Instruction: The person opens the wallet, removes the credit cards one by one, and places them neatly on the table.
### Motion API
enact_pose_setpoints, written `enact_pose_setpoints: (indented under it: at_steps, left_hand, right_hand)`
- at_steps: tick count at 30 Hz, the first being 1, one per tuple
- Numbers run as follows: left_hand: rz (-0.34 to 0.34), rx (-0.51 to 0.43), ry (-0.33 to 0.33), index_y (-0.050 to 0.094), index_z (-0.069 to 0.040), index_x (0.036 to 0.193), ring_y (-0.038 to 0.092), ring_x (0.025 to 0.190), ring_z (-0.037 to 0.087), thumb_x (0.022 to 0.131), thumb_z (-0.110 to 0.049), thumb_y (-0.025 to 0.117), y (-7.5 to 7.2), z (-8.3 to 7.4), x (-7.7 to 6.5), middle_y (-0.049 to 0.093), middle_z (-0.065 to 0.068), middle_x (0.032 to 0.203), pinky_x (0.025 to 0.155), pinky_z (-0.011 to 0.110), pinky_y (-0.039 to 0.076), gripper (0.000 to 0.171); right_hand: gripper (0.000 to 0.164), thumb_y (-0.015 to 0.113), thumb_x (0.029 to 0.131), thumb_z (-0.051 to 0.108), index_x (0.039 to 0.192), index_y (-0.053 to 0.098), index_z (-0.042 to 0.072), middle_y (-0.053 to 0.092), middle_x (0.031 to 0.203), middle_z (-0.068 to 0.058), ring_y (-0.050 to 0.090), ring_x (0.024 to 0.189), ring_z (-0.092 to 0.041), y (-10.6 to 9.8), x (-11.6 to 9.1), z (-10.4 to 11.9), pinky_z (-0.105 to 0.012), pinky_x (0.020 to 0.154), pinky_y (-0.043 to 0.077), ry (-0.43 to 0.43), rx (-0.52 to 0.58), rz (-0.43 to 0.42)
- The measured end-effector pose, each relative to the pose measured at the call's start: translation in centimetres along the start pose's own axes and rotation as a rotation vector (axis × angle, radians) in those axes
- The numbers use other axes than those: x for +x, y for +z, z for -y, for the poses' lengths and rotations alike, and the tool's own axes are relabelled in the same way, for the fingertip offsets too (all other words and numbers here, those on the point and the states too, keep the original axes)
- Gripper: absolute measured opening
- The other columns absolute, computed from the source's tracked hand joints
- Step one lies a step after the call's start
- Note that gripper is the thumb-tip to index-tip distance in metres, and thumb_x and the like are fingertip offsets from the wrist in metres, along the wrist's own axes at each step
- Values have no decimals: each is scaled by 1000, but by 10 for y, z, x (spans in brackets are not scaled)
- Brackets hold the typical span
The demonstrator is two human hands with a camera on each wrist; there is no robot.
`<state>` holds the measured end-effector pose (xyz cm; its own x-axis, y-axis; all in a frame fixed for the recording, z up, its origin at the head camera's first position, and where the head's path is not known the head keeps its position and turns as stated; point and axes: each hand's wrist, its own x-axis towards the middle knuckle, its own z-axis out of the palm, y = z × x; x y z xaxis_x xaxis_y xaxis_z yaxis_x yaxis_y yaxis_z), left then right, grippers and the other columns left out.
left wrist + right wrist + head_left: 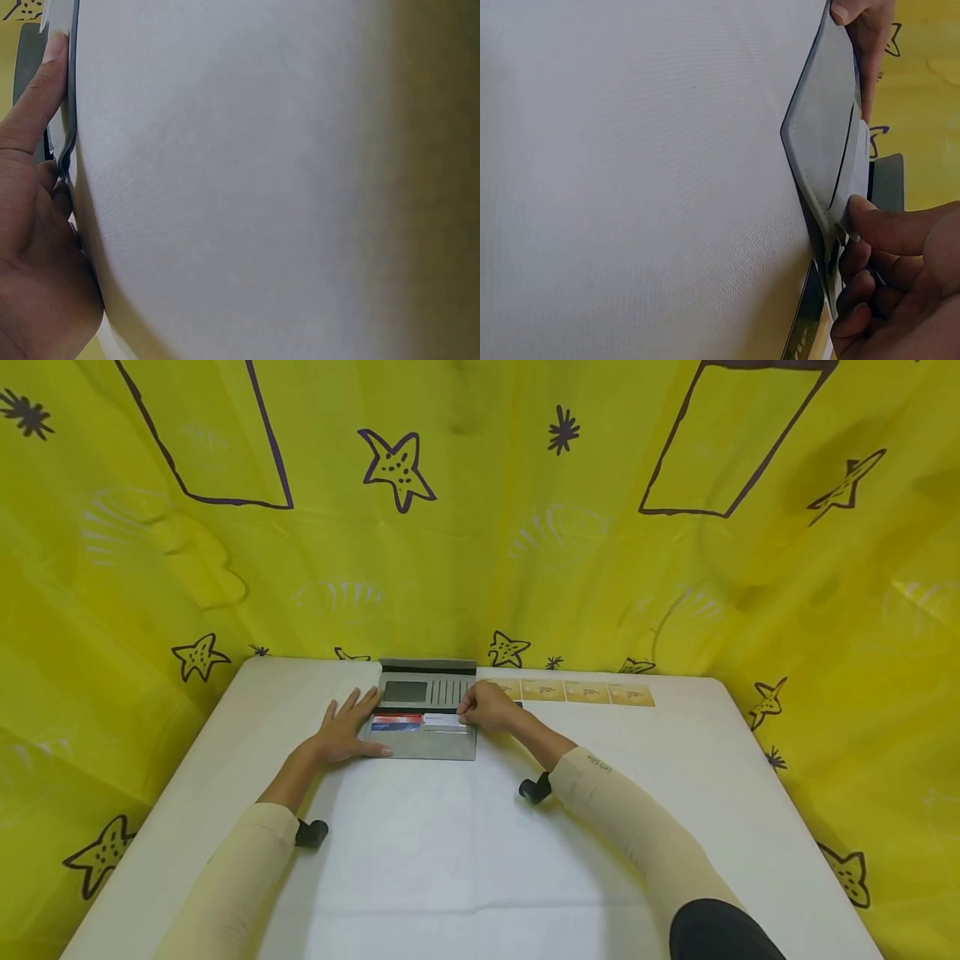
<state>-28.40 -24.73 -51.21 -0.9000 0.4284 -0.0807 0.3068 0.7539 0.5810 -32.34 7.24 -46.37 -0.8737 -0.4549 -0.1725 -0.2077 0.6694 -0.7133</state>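
A grey wallet (pixel 423 746) lies unfolded at the far side of the table, with a window pocket and slots on its upper panel. In its lower panel sit a red and blue card (pixel 397 722) and, to the right, a white card (pixel 442 720). My left hand (pixel 347 731) rests spread on the wallet's left edge, thumb on the lower panel. With thumb and fingers, my right hand (pixel 487 706) pinches the white card's right end. Seen from the right wrist, that white card (pixel 861 169) stands partly out of the slot, its lower part hidden.
Gold cards (pixel 587 692) lie in a row right of the wallet, the leftmost partly behind my right hand. A dark card edge with lettering (pixel 804 330) shows beside the wallet in the right wrist view. Behind the white table (pixel 405 860) hangs a yellow patterned curtain (pixel 450 552).
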Motion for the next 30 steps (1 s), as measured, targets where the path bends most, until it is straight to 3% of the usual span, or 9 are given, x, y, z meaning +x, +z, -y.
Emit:
enact_pose_setpoints:
  at_steps: [5,18,23,30]
  left_hand:
    - [-5,-15,33,14,-4,168,-8,158,45,84,-63,79,-3,-3,-3,6,21,174,119,65,-18,122]
    - [13,8,-20,15,-2,168,-7,159,44,86,-49,84,-5,-11,-3,7,21,174,120,65,-16,117]
    - [6,13,-20,15,-2,168,-6,159,45,85,-51,84,-6,-13,-3,8,22,174,120,65,-16,118]
    - [2,2,-16,15,-2,168,-8,159,45,84,-56,82,-5,-11,-3,7,22,174,120,64,-17,120]
  right_hand:
    - [5,76,95,0,97,74,-4,67,88,-8,53,78,-16,-1,2,-1,-23,67,44,1,23,6]
    - [6,72,98,1,99,76,-3,70,91,-9,56,79,-16,-4,6,-3,-25,69,48,-12,13,-49]
    - [7,70,99,1,101,75,-3,70,93,-11,60,83,-19,-7,9,-4,-28,73,51,-43,0,-111]
    - [7,69,100,2,104,73,-2,69,97,-11,61,87,-20,-5,10,-6,-28,74,53,-37,28,-117]
